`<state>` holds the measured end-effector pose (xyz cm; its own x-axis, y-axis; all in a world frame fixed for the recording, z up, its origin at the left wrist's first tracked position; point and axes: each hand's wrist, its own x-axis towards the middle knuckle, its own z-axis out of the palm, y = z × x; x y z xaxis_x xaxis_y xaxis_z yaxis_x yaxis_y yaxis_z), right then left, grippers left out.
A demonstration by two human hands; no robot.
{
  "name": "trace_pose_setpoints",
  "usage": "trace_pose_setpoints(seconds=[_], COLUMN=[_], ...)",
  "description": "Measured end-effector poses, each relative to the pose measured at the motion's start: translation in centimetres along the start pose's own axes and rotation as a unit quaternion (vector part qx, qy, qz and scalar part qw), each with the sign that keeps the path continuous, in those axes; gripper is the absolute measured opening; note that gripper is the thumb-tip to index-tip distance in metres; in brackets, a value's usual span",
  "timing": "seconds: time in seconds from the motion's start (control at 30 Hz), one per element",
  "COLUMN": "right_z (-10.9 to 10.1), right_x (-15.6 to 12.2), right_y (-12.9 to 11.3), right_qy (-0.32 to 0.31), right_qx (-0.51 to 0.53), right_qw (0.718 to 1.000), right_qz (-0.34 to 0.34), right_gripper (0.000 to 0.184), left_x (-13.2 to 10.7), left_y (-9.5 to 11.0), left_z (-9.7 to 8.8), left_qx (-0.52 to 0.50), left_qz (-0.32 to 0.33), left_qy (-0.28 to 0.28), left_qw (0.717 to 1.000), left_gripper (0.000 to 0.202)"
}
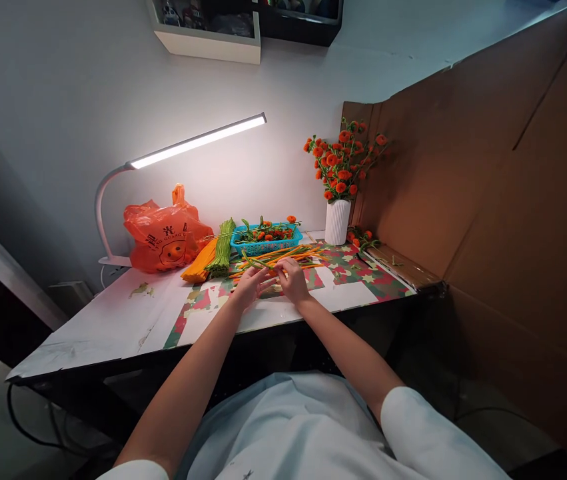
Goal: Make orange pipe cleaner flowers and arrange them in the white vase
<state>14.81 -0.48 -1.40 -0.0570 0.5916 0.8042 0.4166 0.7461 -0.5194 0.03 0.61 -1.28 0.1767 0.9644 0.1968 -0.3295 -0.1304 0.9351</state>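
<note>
Over the front half of the desk, my left hand (252, 287) and my right hand (292, 280) work close together. A fuzzy green pipe cleaner (254, 261) runs up and left from between their fingertips. My left thumb and forefinger pinch it while the other left fingers are loosely spread. The right fingertips are closed around its other end, which they partly hide. Just beyond my hands lie loose orange and green pipe cleaners (308, 252). A blue basket (266, 247) behind them holds orange flowers with green stems.
Left of the basket lie a green pipe cleaner bundle (222, 250) and an orange bundle (199, 265). Beyond stand an orange plastic bag (163, 233) and a lit desk lamp (198, 142). A white vase (337, 223) of orange flowers stands near a cardboard panel (488, 167).
</note>
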Motion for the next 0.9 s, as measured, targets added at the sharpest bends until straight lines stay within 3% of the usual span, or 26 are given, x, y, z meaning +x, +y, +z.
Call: trace_pose_setpoints(seconds=[0.13,0.4,0.53,0.63,0.77,0.9], right_z=[-0.1,0.1,0.5,0.9,1.9,2.4], right_x=[-0.1,0.0,0.1,0.2,0.4,0.6], right_y=[-0.3,-0.4,-0.4,0.1,1.4,2.1], right_qy=[0.005,0.01,0.029,0.03,0.014,-0.012], right_qx=[0.025,0.068,0.024,0.033,0.112,0.193], right_qw=[1.0,0.998,0.999,0.997,0.981,0.952], right_qz=[-0.016,-0.014,0.027,0.063,0.16,0.239], right_gripper=[0.015,0.012,0.009,0.01,0.015,0.021], left_x=[0.1,0.0,0.0,-0.1,-0.6,-1.0], left_y=[-0.1,-0.3,-0.4,-0.3,0.1,0.4], left_z=[-0.3,0.5,1.0,1.3,1.6,1.6], left_qx=[-0.023,0.008,0.047,0.086,0.201,0.274], left_qz=[-0.019,0.052,0.092,0.157,0.248,0.27], left_qy=[-0.008,0.015,0.043,0.066,0.098,0.108], left_qw=[1.0,0.998,0.994,0.982,0.943,0.917], left_gripper=[0.041,0.049,0.052,0.048,0.034,0.023])
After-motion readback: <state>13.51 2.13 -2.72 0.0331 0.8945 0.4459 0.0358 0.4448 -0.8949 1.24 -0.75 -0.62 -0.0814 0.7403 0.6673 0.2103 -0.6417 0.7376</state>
